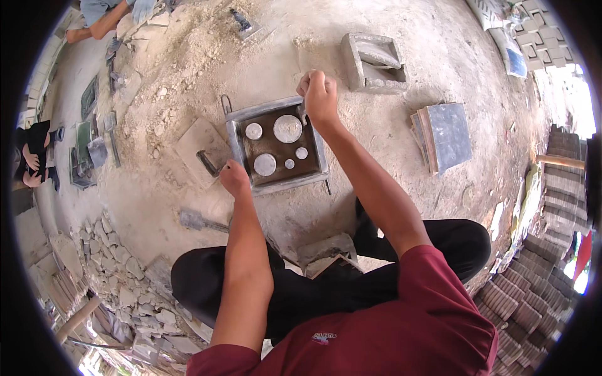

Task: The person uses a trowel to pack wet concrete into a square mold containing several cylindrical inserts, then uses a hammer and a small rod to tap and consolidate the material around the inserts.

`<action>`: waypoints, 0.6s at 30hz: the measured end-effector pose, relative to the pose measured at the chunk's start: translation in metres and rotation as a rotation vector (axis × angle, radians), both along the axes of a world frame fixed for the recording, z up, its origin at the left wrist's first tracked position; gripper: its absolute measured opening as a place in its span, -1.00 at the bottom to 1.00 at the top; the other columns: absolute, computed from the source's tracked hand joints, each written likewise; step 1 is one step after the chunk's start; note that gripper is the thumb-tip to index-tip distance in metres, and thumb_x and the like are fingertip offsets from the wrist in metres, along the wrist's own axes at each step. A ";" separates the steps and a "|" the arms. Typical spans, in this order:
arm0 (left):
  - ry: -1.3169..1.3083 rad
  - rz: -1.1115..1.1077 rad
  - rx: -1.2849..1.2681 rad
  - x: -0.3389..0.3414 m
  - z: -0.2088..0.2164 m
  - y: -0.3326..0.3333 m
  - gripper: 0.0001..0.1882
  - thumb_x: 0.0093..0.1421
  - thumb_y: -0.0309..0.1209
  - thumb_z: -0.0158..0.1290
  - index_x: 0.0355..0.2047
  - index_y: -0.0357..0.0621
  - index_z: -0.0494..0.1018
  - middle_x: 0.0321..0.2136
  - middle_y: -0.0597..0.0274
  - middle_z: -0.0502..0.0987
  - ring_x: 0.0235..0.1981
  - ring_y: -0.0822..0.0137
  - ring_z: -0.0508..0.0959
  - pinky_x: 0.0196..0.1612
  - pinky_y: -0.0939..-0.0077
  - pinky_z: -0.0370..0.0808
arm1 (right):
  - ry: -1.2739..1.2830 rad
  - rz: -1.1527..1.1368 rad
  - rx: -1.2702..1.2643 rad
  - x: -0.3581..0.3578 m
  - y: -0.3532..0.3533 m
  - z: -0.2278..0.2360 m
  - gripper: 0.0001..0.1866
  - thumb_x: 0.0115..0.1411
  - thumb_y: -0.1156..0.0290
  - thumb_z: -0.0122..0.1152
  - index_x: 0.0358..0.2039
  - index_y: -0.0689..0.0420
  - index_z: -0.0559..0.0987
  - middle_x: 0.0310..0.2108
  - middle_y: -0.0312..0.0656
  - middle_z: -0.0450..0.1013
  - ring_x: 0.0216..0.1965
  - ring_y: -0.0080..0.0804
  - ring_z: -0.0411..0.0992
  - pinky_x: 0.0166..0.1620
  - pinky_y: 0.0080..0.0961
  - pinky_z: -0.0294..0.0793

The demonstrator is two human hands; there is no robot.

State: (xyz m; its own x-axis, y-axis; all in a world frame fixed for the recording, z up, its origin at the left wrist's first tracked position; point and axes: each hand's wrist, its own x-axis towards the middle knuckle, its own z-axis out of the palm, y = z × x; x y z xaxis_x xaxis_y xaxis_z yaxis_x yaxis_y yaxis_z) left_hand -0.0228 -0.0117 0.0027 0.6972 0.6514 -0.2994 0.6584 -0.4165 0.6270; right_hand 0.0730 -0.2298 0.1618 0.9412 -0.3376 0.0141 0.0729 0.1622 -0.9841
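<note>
In front of me lies a square metal mould frame (291, 182), with several pale round discs of different sizes set in its brown inside; the largest disc (288, 128) is at the upper right. My right hand (320, 97) is closed in a fist at the frame's far right corner. A short grey metal piece (302, 114) shows just below it. My left hand (234, 178) is closed too, at the frame's near left side. What either fist grips is hidden. Beside the left hand, a flat square board with a dark handle (207, 163) rests on the ground.
A rough grey box-shaped mould (375, 62) stands at the far right, with stacked square tiles (444, 138) nearer. A trowel (194, 219) lies left of my knees. Loose sandy rubble (169, 81) spreads at the far left. Other people's limbs (106, 22) show at the left rim.
</note>
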 end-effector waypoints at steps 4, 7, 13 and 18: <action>0.024 0.030 -0.004 -0.002 -0.005 0.010 -0.42 0.17 -0.11 -0.20 -0.41 -0.55 0.50 -0.33 -0.37 0.52 -0.21 -0.24 0.52 -0.09 0.04 0.40 | 0.090 -0.012 0.015 -0.003 0.011 0.014 -0.58 0.22 0.36 -0.25 -0.80 0.13 0.15 -0.78 -0.36 0.09 -0.69 -0.61 0.04 -0.60 -0.52 0.00; 0.006 0.033 0.015 0.001 -0.011 0.015 -0.42 0.17 -0.11 -0.20 -0.41 -0.54 0.51 -0.34 -0.37 0.52 -0.22 -0.25 0.51 -0.09 0.05 0.40 | 0.062 -0.062 0.039 -0.016 0.012 0.005 -0.60 0.22 0.37 -0.24 -0.78 0.05 0.09 -0.78 -0.39 0.01 -0.70 -0.60 -0.01 -0.61 -0.53 -0.06; 0.002 0.028 -0.001 0.002 0.004 0.006 -0.44 0.15 -0.13 -0.21 -0.44 -0.50 0.53 -0.39 -0.35 0.53 -0.26 -0.24 0.53 -0.11 0.03 0.41 | 0.068 -0.099 0.148 -0.020 0.004 0.025 -0.60 0.20 0.34 -0.22 -0.79 0.05 0.13 -0.79 -0.37 0.05 -0.73 -0.58 -0.02 -0.62 -0.52 -0.03; 0.004 0.038 0.000 0.000 -0.002 0.004 -0.45 0.15 -0.14 -0.21 -0.46 -0.50 0.53 -0.39 -0.35 0.53 -0.27 -0.23 0.53 -0.13 0.02 0.42 | 0.226 -0.152 0.051 -0.016 0.004 0.012 -0.55 0.15 0.34 -0.18 -0.86 0.21 0.21 -0.86 -0.29 0.14 -0.75 -0.53 0.08 -0.61 -0.45 0.05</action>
